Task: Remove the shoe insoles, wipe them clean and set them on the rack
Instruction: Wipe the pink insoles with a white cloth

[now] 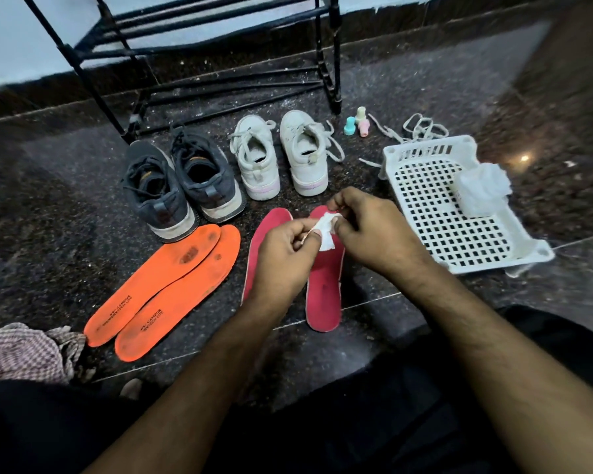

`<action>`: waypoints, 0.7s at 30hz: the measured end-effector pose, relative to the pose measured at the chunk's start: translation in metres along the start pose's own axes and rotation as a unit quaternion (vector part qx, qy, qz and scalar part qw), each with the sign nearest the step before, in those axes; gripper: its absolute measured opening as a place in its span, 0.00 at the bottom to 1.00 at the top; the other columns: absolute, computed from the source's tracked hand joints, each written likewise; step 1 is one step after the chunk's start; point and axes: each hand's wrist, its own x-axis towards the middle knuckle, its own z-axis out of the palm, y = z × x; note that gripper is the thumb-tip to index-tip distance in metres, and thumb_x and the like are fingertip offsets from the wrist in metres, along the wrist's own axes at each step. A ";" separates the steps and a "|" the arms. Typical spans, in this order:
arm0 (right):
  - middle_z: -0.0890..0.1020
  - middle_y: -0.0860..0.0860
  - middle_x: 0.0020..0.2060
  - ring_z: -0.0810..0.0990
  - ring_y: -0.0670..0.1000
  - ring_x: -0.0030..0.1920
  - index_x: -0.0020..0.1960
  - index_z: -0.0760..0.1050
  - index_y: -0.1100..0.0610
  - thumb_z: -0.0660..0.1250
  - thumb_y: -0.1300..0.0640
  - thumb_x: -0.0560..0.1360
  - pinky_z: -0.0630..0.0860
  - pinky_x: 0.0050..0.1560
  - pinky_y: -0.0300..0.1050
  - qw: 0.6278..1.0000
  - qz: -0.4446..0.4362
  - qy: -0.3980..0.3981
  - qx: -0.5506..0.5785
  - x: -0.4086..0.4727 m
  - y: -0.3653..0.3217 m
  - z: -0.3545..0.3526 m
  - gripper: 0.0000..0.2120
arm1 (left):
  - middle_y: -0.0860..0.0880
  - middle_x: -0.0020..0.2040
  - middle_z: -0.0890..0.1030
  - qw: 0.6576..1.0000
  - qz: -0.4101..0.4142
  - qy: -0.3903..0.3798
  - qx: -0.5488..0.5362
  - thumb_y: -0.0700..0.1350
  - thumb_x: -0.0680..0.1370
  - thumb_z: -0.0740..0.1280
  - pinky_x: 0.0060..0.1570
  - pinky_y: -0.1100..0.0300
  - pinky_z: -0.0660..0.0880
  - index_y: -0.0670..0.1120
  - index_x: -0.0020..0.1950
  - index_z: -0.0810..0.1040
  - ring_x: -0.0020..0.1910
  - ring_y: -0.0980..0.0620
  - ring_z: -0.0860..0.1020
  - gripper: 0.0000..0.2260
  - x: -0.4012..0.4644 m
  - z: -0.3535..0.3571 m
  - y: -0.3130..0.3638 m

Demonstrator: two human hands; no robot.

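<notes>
Two orange insoles (172, 285) lie side by side on the dark floor, stained near the toes. Two red insoles (324, 295) lie to their right, partly hidden under my hands. My left hand (281, 254) and my right hand (370, 230) hold a small white wipe (326, 229) between them above the red insoles, each pinching it with thumb and fingers. Behind stand a pair of dark grey shoes (182, 186) and a pair of white shoes (278, 155). The black metal rack (199, 39) stands at the back against the wall.
A white plastic basket (459, 206) lies at the right with a pack of white wipes (481, 189) on it. Loose white laces (415, 131) and small pastel bottles (356, 123) lie behind it. A checked cloth (24, 350) sits at the lower left.
</notes>
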 end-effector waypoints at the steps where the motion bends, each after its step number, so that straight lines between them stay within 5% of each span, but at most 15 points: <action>1: 0.85 0.50 0.46 0.82 0.52 0.47 0.54 0.78 0.52 0.66 0.57 0.76 0.78 0.52 0.49 1.000 0.002 0.007 0.012 -0.003 0.000 -0.004 0.08 | 0.52 0.42 0.85 1.000 -0.001 -0.001 -0.001 0.35 0.81 0.65 0.41 0.67 0.73 0.41 0.56 0.83 0.38 0.60 0.79 0.09 -0.002 0.003 0.005; 5: 0.85 0.46 0.45 0.82 0.49 0.46 0.51 0.78 0.49 0.65 0.56 0.78 0.78 0.53 0.49 0.999 0.020 0.021 0.041 -0.008 0.007 -0.020 0.05 | 0.54 0.35 0.81 0.996 -0.063 0.021 -0.062 0.37 0.81 0.64 0.32 0.64 0.69 0.47 0.46 0.81 0.31 0.61 0.75 0.09 0.001 0.011 0.019; 11: 0.82 0.42 0.46 0.79 0.41 0.45 0.52 0.81 0.48 0.66 0.62 0.78 0.74 0.48 0.38 0.999 -0.004 0.002 0.042 -0.008 0.011 -0.034 0.10 | 0.43 0.52 0.86 0.965 -0.138 -0.031 -0.219 0.40 0.83 0.62 0.35 0.61 0.79 0.42 0.56 0.76 0.43 0.49 0.86 0.05 0.010 0.013 0.018; 16: 0.81 0.46 0.46 0.81 0.47 0.46 0.50 0.83 0.48 0.67 0.65 0.75 0.76 0.50 0.42 0.999 -0.007 -0.030 -0.013 0.009 0.016 -0.022 0.13 | 0.47 0.50 0.84 0.969 -0.144 -0.001 -0.202 0.38 0.84 0.61 0.36 0.61 0.78 0.46 0.54 0.77 0.41 0.53 0.83 0.07 0.023 0.013 -0.004; 19: 0.85 0.46 0.44 0.83 0.46 0.46 0.48 0.81 0.48 0.60 0.67 0.73 0.80 0.55 0.49 0.996 0.039 -0.014 0.074 0.019 0.019 -0.016 0.17 | 0.46 0.52 0.83 0.983 -0.109 0.013 -0.150 0.37 0.84 0.61 0.37 0.59 0.77 0.47 0.54 0.77 0.41 0.53 0.79 0.08 0.033 0.014 -0.009; 21: 0.85 0.47 0.44 0.83 0.47 0.46 0.52 0.78 0.49 0.60 0.60 0.77 0.80 0.56 0.55 0.986 0.062 -0.022 0.150 0.028 0.023 -0.006 0.11 | 0.45 0.53 0.82 0.994 -0.050 0.014 -0.092 0.35 0.82 0.62 0.37 0.61 0.77 0.45 0.57 0.76 0.41 0.55 0.79 0.08 0.039 0.012 -0.014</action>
